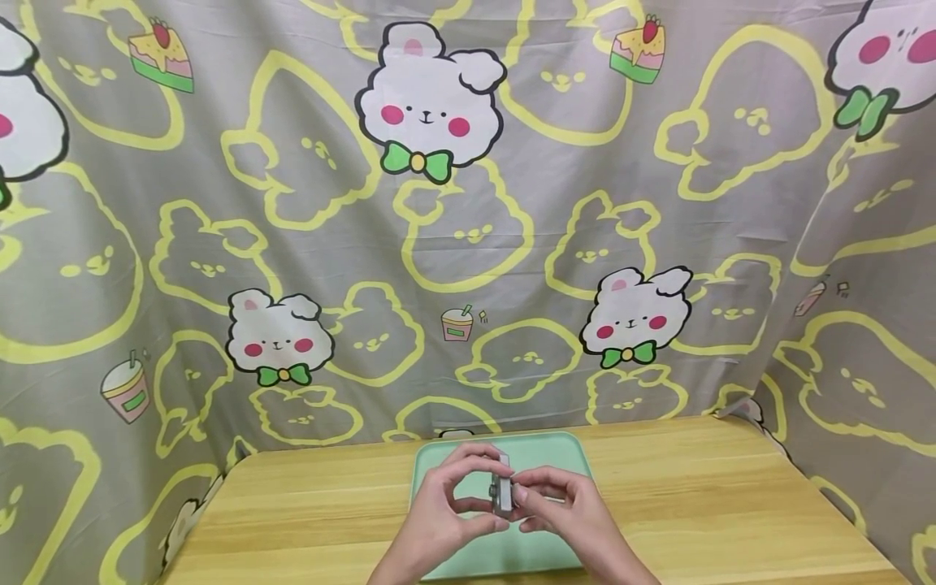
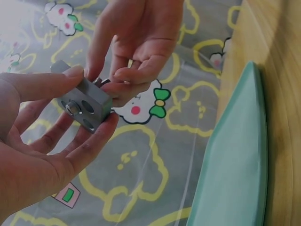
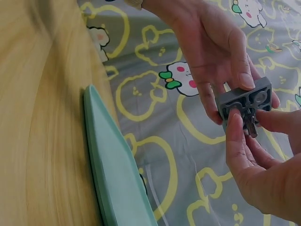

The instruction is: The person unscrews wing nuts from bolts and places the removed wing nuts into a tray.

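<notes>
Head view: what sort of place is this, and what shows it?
Probably a curtained tabletop workspace: a wood-grain table, a green tray, and cartoon fabric hanging behind and at both sides.

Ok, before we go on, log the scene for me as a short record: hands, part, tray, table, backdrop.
left hand: grips the grey block by its edges
right hand: thumb and finger curled about the small metal piece
small metal piece: at the block's recessed side
block's other face: round holes, metal stud
block position: held up off the tray
green tray: lying on the wooden table
backdrop: grey cloth with cartoon prints
</notes>
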`<state>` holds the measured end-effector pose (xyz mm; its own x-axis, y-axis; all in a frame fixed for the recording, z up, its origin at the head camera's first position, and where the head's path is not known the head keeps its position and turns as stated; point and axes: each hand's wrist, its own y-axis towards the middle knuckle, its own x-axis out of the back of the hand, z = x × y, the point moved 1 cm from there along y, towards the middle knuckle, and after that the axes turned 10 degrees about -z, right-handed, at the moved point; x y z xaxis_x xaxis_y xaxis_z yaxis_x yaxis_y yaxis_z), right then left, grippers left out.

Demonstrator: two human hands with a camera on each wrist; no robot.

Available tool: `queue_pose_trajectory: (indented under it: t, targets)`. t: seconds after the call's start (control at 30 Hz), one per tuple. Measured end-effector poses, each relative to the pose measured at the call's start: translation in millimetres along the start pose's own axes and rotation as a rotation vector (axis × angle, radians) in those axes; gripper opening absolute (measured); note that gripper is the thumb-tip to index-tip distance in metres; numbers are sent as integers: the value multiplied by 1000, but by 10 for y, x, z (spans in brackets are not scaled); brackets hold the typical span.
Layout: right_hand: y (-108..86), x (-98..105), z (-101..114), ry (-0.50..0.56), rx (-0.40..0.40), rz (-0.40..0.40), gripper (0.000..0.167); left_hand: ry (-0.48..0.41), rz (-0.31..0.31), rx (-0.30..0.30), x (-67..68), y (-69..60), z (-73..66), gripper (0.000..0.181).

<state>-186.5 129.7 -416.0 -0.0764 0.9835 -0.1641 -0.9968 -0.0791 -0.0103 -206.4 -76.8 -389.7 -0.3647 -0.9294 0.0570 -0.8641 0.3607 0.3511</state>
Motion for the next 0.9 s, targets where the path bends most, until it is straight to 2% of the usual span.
queue_pose_trajectory:
  t: [0.13, 0.27, 0.43, 0.57, 0.7, 0.83, 0.9]
  targets:
    - [13, 5, -15, -2, 11, -19, 35, 8, 6, -3, -11, -2, 5, 45]
    - [12, -9, -24, -21, 68, -47, 33, 6, 5, 2, -13, -1, 6, 45]
    - [-28, -65, -11, -87, 244, -71, 24, -14, 3, 13, 9, 0, 6, 48]
    - [-69, -116, -1, -179, 397, -114, 16, -28, -4, 26, 38, 1, 1, 48]
    - [-82, -140, -27, -287, 618, -149, 11, -46, -6, 33, 61, 2, -6, 49]
    - [-51, -134, -61, -424, 991, -159, 29, -65, 2, 28, 77, 4, -8, 49]
    - [-25, -126, -74, -484, 1166, -165, 29, -73, 4, 25, 85, 6, -11, 49]
